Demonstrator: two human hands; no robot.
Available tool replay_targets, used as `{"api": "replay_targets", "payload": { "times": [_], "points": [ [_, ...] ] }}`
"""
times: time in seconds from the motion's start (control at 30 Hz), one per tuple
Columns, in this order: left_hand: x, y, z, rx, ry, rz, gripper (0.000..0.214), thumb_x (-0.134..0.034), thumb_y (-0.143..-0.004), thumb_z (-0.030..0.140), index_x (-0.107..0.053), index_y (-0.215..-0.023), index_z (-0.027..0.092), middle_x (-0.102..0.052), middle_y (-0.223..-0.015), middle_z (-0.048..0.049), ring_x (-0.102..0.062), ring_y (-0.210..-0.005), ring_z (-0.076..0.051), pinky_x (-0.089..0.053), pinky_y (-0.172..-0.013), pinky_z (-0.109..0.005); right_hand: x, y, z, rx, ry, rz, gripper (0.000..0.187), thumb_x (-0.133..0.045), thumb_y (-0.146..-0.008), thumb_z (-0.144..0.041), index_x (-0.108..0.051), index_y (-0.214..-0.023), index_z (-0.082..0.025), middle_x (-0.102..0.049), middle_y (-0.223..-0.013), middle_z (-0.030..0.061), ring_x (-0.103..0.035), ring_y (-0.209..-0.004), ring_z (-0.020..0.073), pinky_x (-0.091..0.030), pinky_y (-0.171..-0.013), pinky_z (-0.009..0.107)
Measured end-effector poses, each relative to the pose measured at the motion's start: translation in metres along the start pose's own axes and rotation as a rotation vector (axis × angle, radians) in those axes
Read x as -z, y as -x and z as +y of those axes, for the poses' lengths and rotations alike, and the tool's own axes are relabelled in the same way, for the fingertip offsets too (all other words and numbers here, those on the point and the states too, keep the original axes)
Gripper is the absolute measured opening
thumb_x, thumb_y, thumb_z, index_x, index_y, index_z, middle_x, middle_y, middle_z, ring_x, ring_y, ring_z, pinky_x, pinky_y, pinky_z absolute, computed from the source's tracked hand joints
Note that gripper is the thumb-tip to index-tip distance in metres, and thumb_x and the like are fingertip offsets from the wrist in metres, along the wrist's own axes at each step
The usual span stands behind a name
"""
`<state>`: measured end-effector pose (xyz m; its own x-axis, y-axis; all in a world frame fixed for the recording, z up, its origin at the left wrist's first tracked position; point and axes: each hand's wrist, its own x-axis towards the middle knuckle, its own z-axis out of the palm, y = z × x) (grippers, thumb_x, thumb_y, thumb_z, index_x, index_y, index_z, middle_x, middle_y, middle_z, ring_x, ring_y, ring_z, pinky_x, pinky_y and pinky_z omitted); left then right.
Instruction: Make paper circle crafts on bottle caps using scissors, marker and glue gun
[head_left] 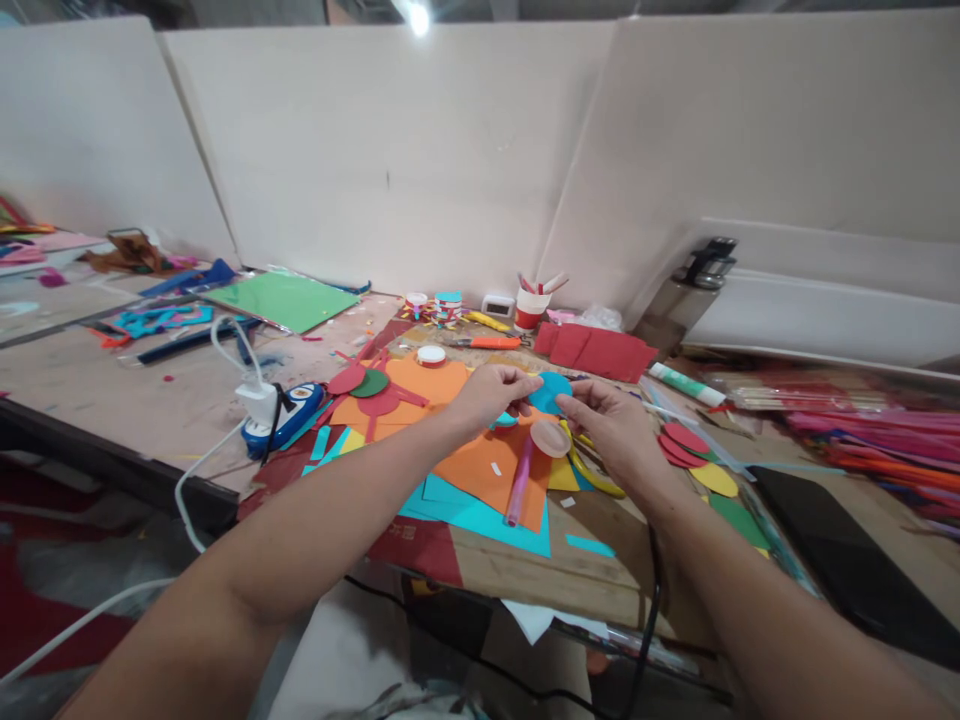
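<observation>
One blue circle [549, 393] was pinched by the left hand [493, 396] and the right hand [611, 428]; a pink tube [519, 482] lay nearer, on orange paper [474, 468]

We are seeing faint printed characters [401, 533] on the red covering [431, 560], but we are reading no words or numbers anywhere.
</observation>
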<state>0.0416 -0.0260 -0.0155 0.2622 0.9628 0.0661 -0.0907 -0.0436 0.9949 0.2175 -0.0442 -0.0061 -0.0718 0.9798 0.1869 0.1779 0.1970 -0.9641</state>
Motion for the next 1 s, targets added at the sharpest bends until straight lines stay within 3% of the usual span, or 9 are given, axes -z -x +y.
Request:
{"api": "replay_targets", "payload": {
  "times": [0.1, 0.2, 0.37, 0.43, 0.53, 0.67, 0.77, 1.0],
  "points": [
    [-0.001, -0.001, 0.000, 0.053, 0.140, -0.050, 0.029, -0.067, -0.085, 0.034, -0.059, -0.068, 0.012, -0.059, -0.054, -0.0003, -0.050, -0.045, -0.007, -0.037, -0.047, -0.019, 0.003, -0.002, 0.004, 0.009, -0.089, -0.047, 0.044, -0.082, -0.062, -0.051, -0.065, -0.085, -0.018, -0.059, -0.064, -0.0033, -0.048, -0.051, 0.0083, -0.040, -0.050, 0.023],
    [-0.002, -0.002, 0.001, 0.099, 0.254, -0.106, 0.032, -0.073, -0.081, 0.036, -0.058, -0.067, 0.011, -0.057, -0.053, 0.0004, -0.049, -0.043, -0.005, -0.035, -0.045, -0.018, 0.005, -0.003, 0.003, 0.042, -0.141, -0.137, 0.051, -0.080, -0.067, -0.049, -0.066, -0.107, -0.020, -0.064, -0.076, -0.0017, -0.053, -0.058, 0.0098, -0.045, -0.055, 0.024],
    [-0.004, -0.001, 0.002, 0.155, 0.348, -0.180, 0.037, -0.082, -0.071, 0.040, -0.058, -0.068, 0.012, -0.056, -0.054, 0.0017, -0.048, -0.044, -0.004, -0.033, -0.044, -0.016, 0.008, -0.001, -0.001, 0.098, -0.094, -0.265, 0.059, -0.081, -0.068, -0.041, -0.062, -0.122, -0.024, -0.071, -0.107, 0.0031, -0.065, -0.089, 0.0173, -0.053, -0.077, 0.030],
    [-0.004, 0.000, 0.002, 0.175, 0.343, -0.188, 0.040, -0.084, -0.067, 0.042, -0.058, -0.069, 0.012, -0.056, -0.055, 0.0021, -0.048, -0.044, -0.004, -0.033, -0.045, -0.017, 0.009, -0.001, -0.001, 0.112, -0.055, -0.266, 0.059, -0.081, -0.068, -0.041, -0.062, -0.121, -0.023, -0.070, -0.113, 0.0044, -0.065, -0.097, 0.0202, -0.054, -0.085, 0.034],
    [-0.005, 0.003, 0.002, 0.157, 0.270, -0.128, 0.044, -0.084, -0.065, 0.048, -0.058, -0.072, 0.012, -0.056, -0.056, 0.0023, -0.050, -0.047, -0.005, -0.034, -0.047, -0.017, 0.011, -0.002, 0.002, 0.158, 0.084, -0.211, 0.054, -0.078, -0.072, -0.043, -0.063, -0.119, -0.022, -0.069, -0.114, 0.0068, -0.065, -0.094, 0.0216, -0.054, -0.084, 0.038],
    [-0.007, 0.006, 0.004, 0.089, 0.109, -0.053, 0.045, -0.083, -0.067, 0.049, -0.064, -0.083, 0.012, -0.063, -0.067, -0.0007, -0.057, -0.058, -0.009, -0.041, -0.054, -0.020, 0.012, -0.003, 0.007, 0.332, 0.396, -0.086, 0.048, -0.076, -0.075, -0.039, -0.065, -0.118, -0.021, -0.065, -0.113, 0.0094, -0.062, -0.089, 0.0219, -0.054, -0.077, 0.038],
    [-0.008, 0.008, 0.004, 0.107, 0.016, -0.056, 0.049, -0.085, -0.065, 0.046, -0.066, -0.096, 0.013, -0.067, -0.076, -0.0028, -0.059, -0.060, -0.010, -0.041, -0.056, -0.022, 0.010, -0.001, 0.009, 0.455, 0.512, -0.093, 0.045, -0.075, -0.078, -0.036, -0.064, -0.119, -0.021, -0.063, -0.114, 0.0110, -0.061, -0.095, 0.0242, -0.055, -0.077, 0.039],
    [-0.009, 0.005, 0.001, 0.134, 0.171, -0.144, 0.050, -0.087, -0.061, 0.044, -0.070, -0.095, 0.012, -0.070, -0.085, -0.0065, -0.063, -0.068, -0.011, -0.043, -0.060, -0.021, 0.008, 0.002, 0.008, 0.524, 0.550, -0.138, 0.050, -0.074, -0.080, -0.034, -0.059, -0.126, -0.024, -0.061, -0.118, 0.0129, -0.060, -0.104, 0.0283, -0.054, -0.086, 0.046]
  ]
}}
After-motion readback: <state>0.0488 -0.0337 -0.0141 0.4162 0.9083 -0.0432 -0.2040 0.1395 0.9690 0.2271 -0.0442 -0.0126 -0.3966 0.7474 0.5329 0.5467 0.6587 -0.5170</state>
